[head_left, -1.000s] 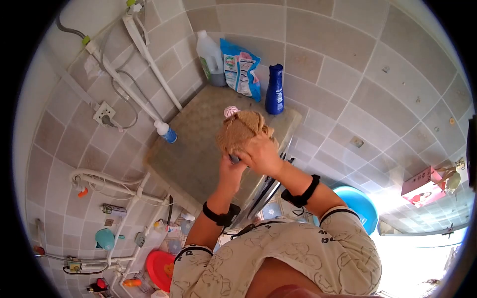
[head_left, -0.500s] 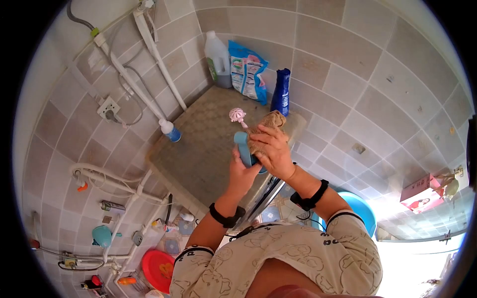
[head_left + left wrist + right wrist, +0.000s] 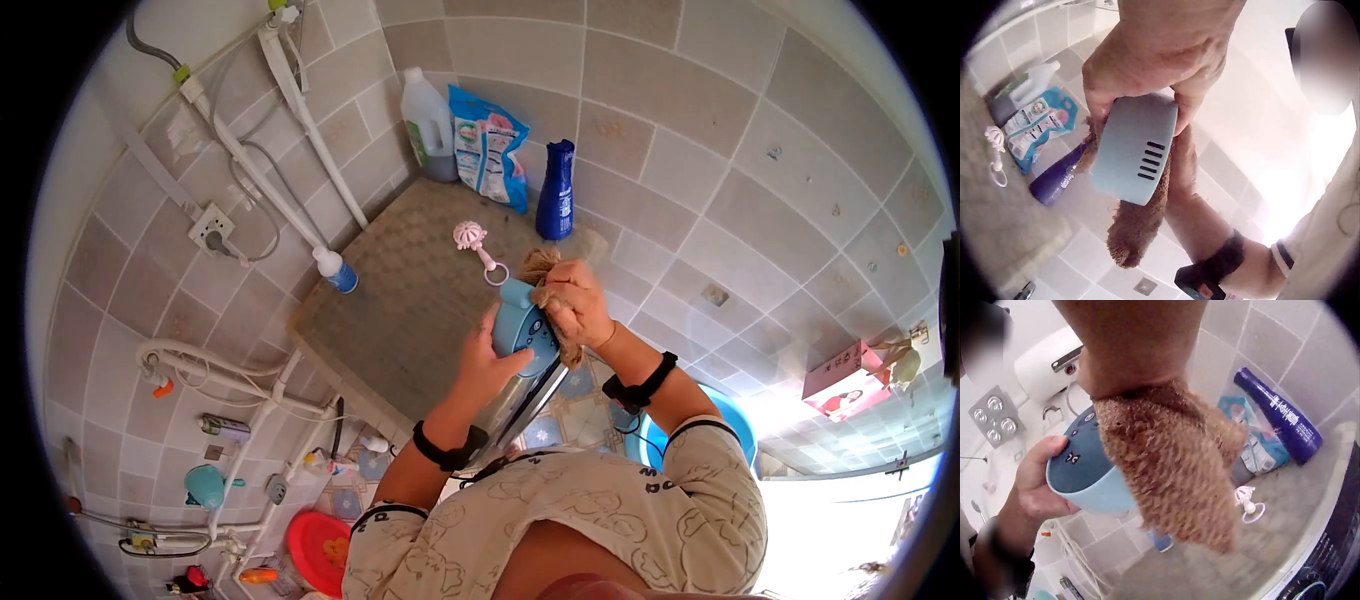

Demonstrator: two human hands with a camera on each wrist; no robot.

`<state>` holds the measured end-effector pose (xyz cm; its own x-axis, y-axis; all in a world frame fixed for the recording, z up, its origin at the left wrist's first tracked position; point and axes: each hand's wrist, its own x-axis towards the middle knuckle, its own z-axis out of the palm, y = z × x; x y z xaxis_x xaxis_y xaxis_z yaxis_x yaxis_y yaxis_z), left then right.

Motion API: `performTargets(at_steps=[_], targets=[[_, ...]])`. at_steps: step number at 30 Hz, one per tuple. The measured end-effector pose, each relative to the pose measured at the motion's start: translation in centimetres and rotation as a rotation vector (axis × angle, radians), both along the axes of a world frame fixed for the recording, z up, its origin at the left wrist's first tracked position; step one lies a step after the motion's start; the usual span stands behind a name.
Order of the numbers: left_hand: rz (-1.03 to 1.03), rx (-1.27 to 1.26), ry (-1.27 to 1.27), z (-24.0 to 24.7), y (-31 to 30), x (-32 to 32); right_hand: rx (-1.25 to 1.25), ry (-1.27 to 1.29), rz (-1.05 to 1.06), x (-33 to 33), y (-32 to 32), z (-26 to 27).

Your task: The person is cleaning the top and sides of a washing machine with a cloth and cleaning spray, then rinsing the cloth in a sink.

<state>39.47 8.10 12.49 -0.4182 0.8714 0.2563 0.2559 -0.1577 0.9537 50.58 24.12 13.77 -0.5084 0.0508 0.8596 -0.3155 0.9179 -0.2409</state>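
At frame centre the left hand's [image 3: 487, 365] fingers curl round the near-upright blue device [image 3: 527, 335] from the left, the right hand [image 3: 580, 305] clutching the brown cloth [image 3: 541, 264] against its right edge.

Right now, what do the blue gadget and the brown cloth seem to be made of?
The gadget looks like plastic: smooth, matte light blue with moulded vent slots. The cloth is fuzzy brown textile, perhaps terry or microfibre: shaggy, limp pile.

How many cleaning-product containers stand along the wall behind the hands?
3: a white jug at the left, a blue bag in the middle, a dark blue bottle at the right. Others may be hidden.
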Motion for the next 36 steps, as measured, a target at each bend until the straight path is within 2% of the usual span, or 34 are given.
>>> performTargets(at_steps=[1, 3, 4, 6, 8, 9, 11, 12, 13, 14, 15, 17, 18, 20, 21, 23, 24, 26, 27, 28, 30, 31, 33, 34, 36], targets=[[0.0, 0.001, 0.0, 0.1, 0.0, 0.0, -0.05, -0.015, -0.022, 0.1, 0.0, 0.0], [-0.062, -0.068, -0.244, 0.2, -0.4, 0.1, -0.106, -0.035, -0.043, 0.3, -0.1, 0.2], [-0.065, -0.071, -0.242, -0.2, -0.5, 0.0, -0.12, -0.059, -0.063, 0.2, -0.2, 0.4], [0.009, -0.057, -0.058, -1.2, -0.6, -0.4, -0.133, -0.079, -0.091, 0.3, 0.6, 0.0], [0.017, -0.034, -0.078, -1.3, -0.8, -0.7, -0.553, -0.219, -0.191, 0.3, 2.1, -2.1], [0.032, -0.009, -0.105, -1.3, -0.8, -0.8, -0.552, -0.216, -0.191, 0.4, 2.0, -1.5], [0.05, 0.007, -0.029, 0.0, -1.0, -0.7, -0.92, -0.049, -0.182, 0.9, 0.9, 0.4], [0.069, 0.027, 0.045, 0.5, -0.8, -0.7, -0.921, -0.05, -0.185, 0.7, 0.2, 1.2], [0.065, 0.025, 0.044, 0.4, -0.5, -0.6, -0.664, 0.045, -0.111, 0.2, -0.8, 1.9], [0.104, -0.016, 0.196, 0.2, -0.2, -0.4, -0.406, 0.135, -0.039, -0.3, -1.8, 2.7], [0.141, -0.057, 0.348, 0.0, 0.0, -0.3, -0.409, 0.135, -0.045, -0.8, -2.6, 3.6], [0.142, -0.121, 0.44, 0.4, 0.1, 0.2, 0.12, -0.063, -0.063, -1.6, -3.5, 4.9], [0.149, -0.18, 0.536, 0.5, 0.1, 0.3, 0.118, -0.063, -0.067, -1.4, -3.2, 5.0], [0.149, -0.113, 0.579, 0.5, -0.1, 0.3, -0.292, -0.56, -0.189, -1.3, -2.5, 5.3], [0.153, -0.043, 0.623, 0.5, -0.1, 0.2, -0.291, -0.559, -0.19, -1.5, -1.7, 4.8], [0.1, -0.039, 0.673, 0.8, -0.9, 0.6, -0.651, -0.535, -0.115, -2.1, 0.0, 2.3], [0.049, -0.035, 0.722, 1.0, -1.2, 0.8, -0.652, -0.534, -0.115, -2.2, 0.5, 1.9], [0.0, -0.01, 0.625, 1.1, -1.4, 1.0, -0.856, -0.495, -0.101, -2.2, 1.0, 0.9], [-0.043, 0.018, 0.522, 1.0, -1.5, 1.3, -0.779, -0.5, -0.117, -2.2, 1.6, 0.3], [-0.037, 0.021, 0.521, 0.6, -1.7, 1.2, -0.773, -0.502, -0.113, -2.1, 2.6, -0.6], [0.002, 0.076, 0.397, -0.3, -2.2, 0.6, -0.684, -0.378, -0.26, -1.5, 4.8, -2.2], [0.005, 0.073, 0.402, -0.3, -2.5, 0.4, -0.686, -0.376, -0.255, -1.0, 5.1, -1.8], [0.077, 0.106, 0.168, -0.2, -2.7, 0.0, -1.441, 0.002, 0.235, 0.0, 5.6, -0.6], [0.079, 0.106, 0.168, -0.4, -2.6, -0.2, -1.441, 0.002, 0.237, 0.1, 5.1, -0.1], [0.094, 0.158, 0.025, -1.0, -2.1, -0.5, -1.396, 0.019, 0.625, 0.7, 2.9, 1.0]])
